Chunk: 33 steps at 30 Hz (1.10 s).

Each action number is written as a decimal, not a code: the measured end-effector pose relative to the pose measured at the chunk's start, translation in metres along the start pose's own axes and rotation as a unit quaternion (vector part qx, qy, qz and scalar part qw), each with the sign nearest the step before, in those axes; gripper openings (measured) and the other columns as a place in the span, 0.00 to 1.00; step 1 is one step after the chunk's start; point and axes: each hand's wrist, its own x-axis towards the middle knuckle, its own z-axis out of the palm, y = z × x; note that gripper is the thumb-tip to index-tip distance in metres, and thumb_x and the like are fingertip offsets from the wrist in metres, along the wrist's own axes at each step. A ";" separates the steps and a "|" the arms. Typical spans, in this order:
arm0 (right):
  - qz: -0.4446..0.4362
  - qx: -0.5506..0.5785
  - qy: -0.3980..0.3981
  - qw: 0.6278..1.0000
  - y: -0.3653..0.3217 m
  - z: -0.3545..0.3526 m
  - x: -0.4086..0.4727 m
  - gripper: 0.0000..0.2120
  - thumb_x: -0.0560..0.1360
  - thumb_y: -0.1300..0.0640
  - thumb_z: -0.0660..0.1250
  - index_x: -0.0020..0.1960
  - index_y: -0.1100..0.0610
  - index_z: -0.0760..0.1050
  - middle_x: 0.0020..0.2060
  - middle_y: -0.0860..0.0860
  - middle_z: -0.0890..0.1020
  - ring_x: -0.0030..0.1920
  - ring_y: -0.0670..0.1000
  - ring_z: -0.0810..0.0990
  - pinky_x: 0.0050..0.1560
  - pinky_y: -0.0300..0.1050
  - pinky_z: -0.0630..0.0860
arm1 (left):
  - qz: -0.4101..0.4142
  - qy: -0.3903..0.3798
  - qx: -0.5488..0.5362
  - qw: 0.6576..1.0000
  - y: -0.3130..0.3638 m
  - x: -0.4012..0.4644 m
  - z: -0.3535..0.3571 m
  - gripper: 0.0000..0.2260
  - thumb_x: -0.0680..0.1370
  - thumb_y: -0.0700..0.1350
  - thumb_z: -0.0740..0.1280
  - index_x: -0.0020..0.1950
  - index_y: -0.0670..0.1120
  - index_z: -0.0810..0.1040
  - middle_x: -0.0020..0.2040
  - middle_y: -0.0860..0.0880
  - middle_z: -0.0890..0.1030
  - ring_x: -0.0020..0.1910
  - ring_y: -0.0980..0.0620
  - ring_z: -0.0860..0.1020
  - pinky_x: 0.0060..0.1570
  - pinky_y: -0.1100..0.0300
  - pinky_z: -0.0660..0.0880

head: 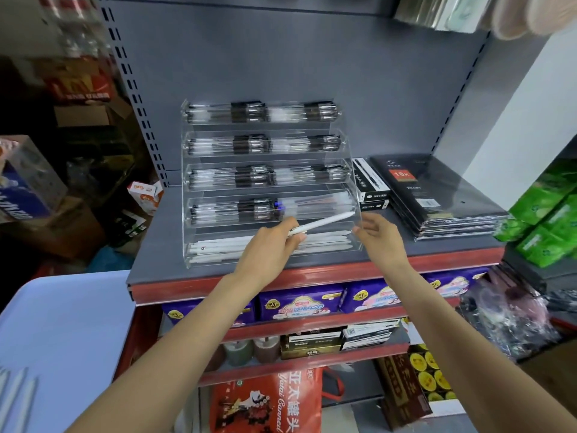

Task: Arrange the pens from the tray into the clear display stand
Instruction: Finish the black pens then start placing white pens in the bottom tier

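A clear tiered display stand sits on the grey shelf, its upper tiers filled with black-and-clear pens. White pens lie in the bottom tier. My left hand pinches a white pen by one end, the pen slanting up to the right over the lower tiers. My right hand hovers at the stand's right front corner with relaxed fingers, holding nothing. The pale blue tray is at lower left with a few white pens on it.
Black notebooks and pen boxes lie right of the stand. Green packs fill the far right. Lower shelves carry purple packs and boxes. Cardboard boxes crowd the left floor.
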 end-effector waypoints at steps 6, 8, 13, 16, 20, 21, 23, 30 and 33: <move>0.016 0.020 -0.002 1.000 0.006 -0.005 0.002 0.15 0.77 0.59 0.64 0.63 0.58 0.74 0.55 0.53 0.81 0.55 0.51 0.78 0.50 0.41 0.70 | -0.014 0.032 0.056 0.998 -0.008 0.003 -0.013 0.10 0.81 0.50 0.59 0.58 0.48 0.73 0.42 0.47 0.79 0.40 0.46 0.77 0.39 0.54 0.72; 0.019 0.022 -0.004 1.000 0.007 -0.006 0.002 0.14 0.77 0.59 0.64 0.62 0.57 0.74 0.54 0.53 0.81 0.54 0.51 0.78 0.51 0.42 0.70 | -0.012 0.013 0.079 0.997 -0.007 0.007 -0.011 0.09 0.80 0.49 0.60 0.57 0.48 0.75 0.45 0.47 0.78 0.45 0.44 0.77 0.39 0.55 0.70; 0.026 0.021 -0.007 0.999 0.009 -0.006 0.005 0.14 0.77 0.57 0.64 0.62 0.57 0.74 0.54 0.52 0.81 0.55 0.52 0.79 0.56 0.47 0.75 | -0.013 0.005 0.114 0.993 0.005 0.014 -0.001 0.12 0.79 0.48 0.63 0.62 0.48 0.74 0.57 0.47 0.76 0.56 0.46 0.75 0.46 0.56 0.69; 0.029 0.017 -0.009 0.999 0.012 -0.006 0.006 0.15 0.77 0.58 0.64 0.63 0.57 0.74 0.54 0.52 0.81 0.55 0.52 0.79 0.56 0.46 0.74 | -0.030 0.051 0.142 0.988 0.002 0.010 -0.003 0.14 0.78 0.48 0.65 0.63 0.48 0.73 0.58 0.47 0.76 0.58 0.47 0.73 0.51 0.54 0.72; 0.029 0.018 -0.009 0.999 0.012 -0.005 0.006 0.14 0.77 0.58 0.64 0.62 0.58 0.74 0.54 0.53 0.81 0.54 0.51 0.79 0.53 0.43 0.73 | -0.056 0.074 0.166 0.982 -0.003 0.002 -0.009 0.11 0.79 0.47 0.63 0.59 0.46 0.76 0.56 0.45 0.77 0.56 0.45 0.74 0.49 0.55 0.71; 0.027 0.019 -0.007 0.999 0.011 -0.005 0.007 0.14 0.77 0.59 0.64 0.62 0.58 0.74 0.54 0.53 0.81 0.54 0.51 0.79 0.53 0.44 0.74 | -0.047 0.065 0.170 0.982 -0.003 0.001 -0.009 0.10 0.79 0.47 0.62 0.58 0.46 0.77 0.55 0.45 0.78 0.56 0.45 0.74 0.49 0.55 0.70; 0.026 0.016 -0.007 1.000 0.011 -0.004 0.006 0.14 0.77 0.58 0.63 0.62 0.58 0.74 0.54 0.54 0.81 0.54 0.52 0.79 0.55 0.46 0.75 | -0.016 0.033 0.184 0.982 -0.003 0.001 -0.007 0.13 0.81 0.49 0.59 0.59 0.46 0.78 0.55 0.46 0.78 0.56 0.46 0.74 0.51 0.55 0.71; 0.035 0.016 -0.015 0.999 0.009 -0.006 0.004 0.14 0.78 0.59 0.63 0.62 0.57 0.74 0.53 0.52 0.81 0.54 0.52 0.80 0.58 0.50 0.76 | 0.031 -0.047 0.228 0.972 -0.004 0.005 0.005 0.20 0.81 0.57 0.50 0.68 0.54 0.71 0.60 0.50 0.70 0.61 0.50 0.66 0.59 0.56 0.62; 0.039 0.019 -0.018 0.999 0.008 -0.006 0.003 0.13 0.77 0.57 0.64 0.61 0.56 0.75 0.53 0.52 0.81 0.54 0.53 0.80 0.60 0.54 0.75 | 0.032 -0.052 0.238 0.969 0.001 0.009 0.007 0.21 0.81 0.59 0.49 0.70 0.54 0.68 0.59 0.49 0.68 0.60 0.50 0.64 0.60 0.55 0.63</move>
